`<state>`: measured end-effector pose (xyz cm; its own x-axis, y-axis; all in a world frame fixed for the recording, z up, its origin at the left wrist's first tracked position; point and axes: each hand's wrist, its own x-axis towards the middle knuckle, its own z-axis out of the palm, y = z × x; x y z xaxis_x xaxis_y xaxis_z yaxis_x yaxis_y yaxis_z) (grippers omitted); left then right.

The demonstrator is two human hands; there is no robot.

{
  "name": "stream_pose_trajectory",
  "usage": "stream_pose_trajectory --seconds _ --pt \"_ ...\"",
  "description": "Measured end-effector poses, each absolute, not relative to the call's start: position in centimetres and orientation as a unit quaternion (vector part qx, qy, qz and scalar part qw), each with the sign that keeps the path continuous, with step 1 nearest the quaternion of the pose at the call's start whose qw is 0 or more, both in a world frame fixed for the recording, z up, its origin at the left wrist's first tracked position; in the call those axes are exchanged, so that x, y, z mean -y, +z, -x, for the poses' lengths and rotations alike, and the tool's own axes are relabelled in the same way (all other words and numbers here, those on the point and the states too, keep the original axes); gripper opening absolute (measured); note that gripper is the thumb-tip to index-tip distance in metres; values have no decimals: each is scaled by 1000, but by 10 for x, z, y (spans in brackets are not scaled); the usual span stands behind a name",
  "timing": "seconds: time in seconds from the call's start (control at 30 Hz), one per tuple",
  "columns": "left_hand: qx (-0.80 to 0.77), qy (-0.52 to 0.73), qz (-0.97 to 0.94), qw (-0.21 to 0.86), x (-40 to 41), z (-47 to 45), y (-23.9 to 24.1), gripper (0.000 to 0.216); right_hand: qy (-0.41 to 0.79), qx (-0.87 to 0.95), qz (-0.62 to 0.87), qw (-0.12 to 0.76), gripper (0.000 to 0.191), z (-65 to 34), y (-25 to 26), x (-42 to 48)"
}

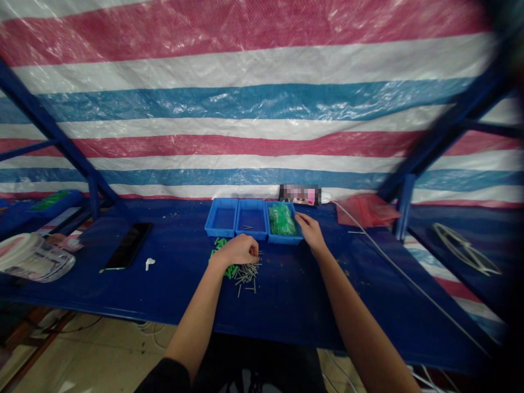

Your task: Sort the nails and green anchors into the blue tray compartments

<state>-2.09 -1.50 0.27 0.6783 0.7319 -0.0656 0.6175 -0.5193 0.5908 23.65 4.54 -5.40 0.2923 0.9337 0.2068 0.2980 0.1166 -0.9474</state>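
My left hand rests curled over a loose pile of metal screws, with green plastic wall anchors beside and under it. Its fingers hide whatever they may hold. My right hand reaches to the front corner of the right blue plastic bin, its fingertips at the rim. That bin holds a clear bag of green pieces. The middle blue bin has a few small screws inside. The left blue bin shows only its bare floor. All of this lies on a blue tabletop.
A black phone and a small white piece lie to the left, past them a round plastic-wrapped stack. A white cable crosses the right side near a pink plastic bag. Blue steel uprights and a striped tarp stand behind.
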Motion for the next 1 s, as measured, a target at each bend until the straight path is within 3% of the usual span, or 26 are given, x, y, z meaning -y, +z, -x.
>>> stream_pose_trajectory --seconds 0.2,0.37,0.67,0.83,1.0 --pt "-384 116 -862 311 14 21 3 12 300 516 596 538 40 -236 -53 -45" --pt "-349 186 -823 408 15 18 12 15 301 515 599 534 41 -236 -53 -46" --pt "-321 498 -492 638 11 21 28 21 300 516 598 535 40 -236 -55 -47" --pt "-335 545 -411 649 3 24 24 20 295 516 603 532 40 -237 -56 -48" --pt "-406 536 -463 578 0 19 16 23 298 517 603 530 40 -238 -57 -48"
